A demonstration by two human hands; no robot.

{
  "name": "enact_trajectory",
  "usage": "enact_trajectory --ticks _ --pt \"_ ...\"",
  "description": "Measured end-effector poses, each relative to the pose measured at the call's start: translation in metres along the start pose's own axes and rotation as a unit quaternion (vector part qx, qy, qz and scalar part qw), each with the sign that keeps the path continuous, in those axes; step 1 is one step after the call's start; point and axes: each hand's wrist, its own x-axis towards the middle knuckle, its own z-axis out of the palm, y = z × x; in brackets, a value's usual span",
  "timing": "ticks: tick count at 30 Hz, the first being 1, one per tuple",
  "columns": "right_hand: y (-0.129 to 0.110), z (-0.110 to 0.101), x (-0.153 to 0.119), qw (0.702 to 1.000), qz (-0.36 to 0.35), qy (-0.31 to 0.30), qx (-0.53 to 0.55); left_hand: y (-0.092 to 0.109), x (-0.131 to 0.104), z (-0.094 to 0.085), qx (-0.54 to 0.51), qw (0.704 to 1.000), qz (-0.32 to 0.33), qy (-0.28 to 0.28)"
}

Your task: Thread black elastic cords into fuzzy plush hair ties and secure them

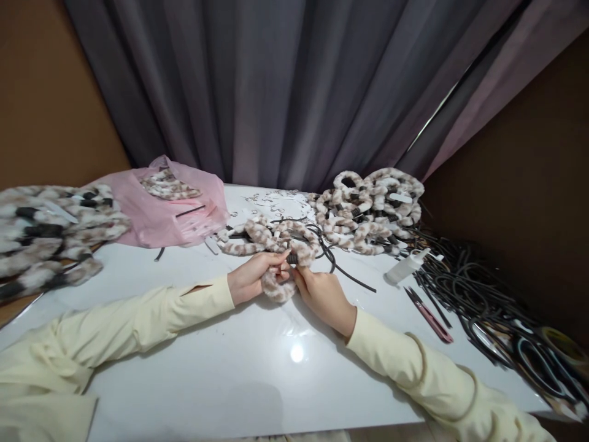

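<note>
Between my two hands is a fluffy white-and-brown fur ring [278, 290] with a band of black cord [292, 259] wrapped round it. My left hand [257, 274] is closed, pinching the ring at the wrapped band from the left. From the right, my right hand [326, 298] is closed on the same ring, its thumb and fingers against the fur just below the band. Just behind the hands lie more fur rings [243, 247] and a loose black cord [354, 280] that trails to the right. The fingertips partly hide the cord's end.
Fur rings pile up at back right [368, 202] and far left [37, 227]. A pink plastic bag [133, 215] stands at back left. Small metal rings [271, 197] lie at the back. To the right are a squeeze bottle [407, 267], pink-handled snips [430, 316] and tangled black cords [469, 270].
</note>
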Motion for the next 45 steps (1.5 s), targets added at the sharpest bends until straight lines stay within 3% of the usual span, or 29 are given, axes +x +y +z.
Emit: enact_trajectory --ticks 7,13,17,21,24,26,29,31,33,35,37,39,40,42,44,45 --pt "-0.001 -0.001 0.002 0.984 0.013 0.007 0.179 0.003 -0.004 0.004 -0.012 1.0 0.002 -0.002" --pt "-0.005 0.0 0.006 0.912 0.033 -0.038 0.407 -0.002 0.001 -0.004 0.042 0.999 0.03 0.0" --pt "-0.009 -0.001 0.007 0.841 0.059 -0.052 0.535 -0.003 -0.002 -0.004 0.091 0.994 0.056 0.002" --pt "-0.011 -0.004 0.007 0.833 0.078 -0.023 0.548 -0.002 -0.008 0.002 0.216 0.967 0.13 0.035" --pt "-0.012 -0.006 0.006 0.831 0.095 -0.035 0.547 -0.004 -0.011 0.002 0.326 0.918 0.214 0.076" --pt "-0.013 -0.007 0.004 0.826 0.104 -0.048 0.551 -0.006 -0.012 -0.002 0.403 0.862 0.293 0.088" --pt "-0.018 -0.01 0.0 0.815 0.117 -0.074 0.563 -0.009 -0.012 -0.014 0.506 0.761 0.403 0.031" --pt "-0.022 -0.013 -0.004 0.782 0.133 -0.11 0.6 -0.009 -0.011 -0.021 0.57 0.693 0.44 -0.03" --pt "-0.025 -0.015 -0.006 0.723 0.151 -0.149 0.657 -0.007 -0.01 -0.025 0.62 0.635 0.457 -0.061" --pt "-0.027 -0.017 -0.008 0.666 0.161 -0.185 0.705 -0.003 -0.009 -0.026 0.648 0.599 0.464 -0.072" --pt "-0.028 -0.017 -0.009 0.647 0.16 -0.206 0.716 0.001 -0.008 -0.025 0.66 0.584 0.465 -0.084" --pt "-0.031 -0.018 -0.011 0.671 0.153 -0.198 0.698 0.003 -0.007 -0.024 0.664 0.58 0.463 -0.094" --pt "-0.031 -0.018 -0.012 0.702 0.143 -0.181 0.673 0.003 -0.007 -0.024 0.664 0.581 0.461 -0.098" --pt "-0.032 -0.018 -0.013 0.797 0.105 -0.121 0.583 0.003 -0.007 -0.024 0.657 0.594 0.453 -0.103" --pt "-0.03 -0.019 -0.015 0.895 0.039 -0.051 0.441 0.002 -0.007 -0.024 0.634 0.631 0.436 -0.093" --pt "-0.028 -0.019 -0.015 0.931 0.002 -0.018 0.364 0.001 -0.007 -0.023 0.616 0.656 0.429 -0.082"
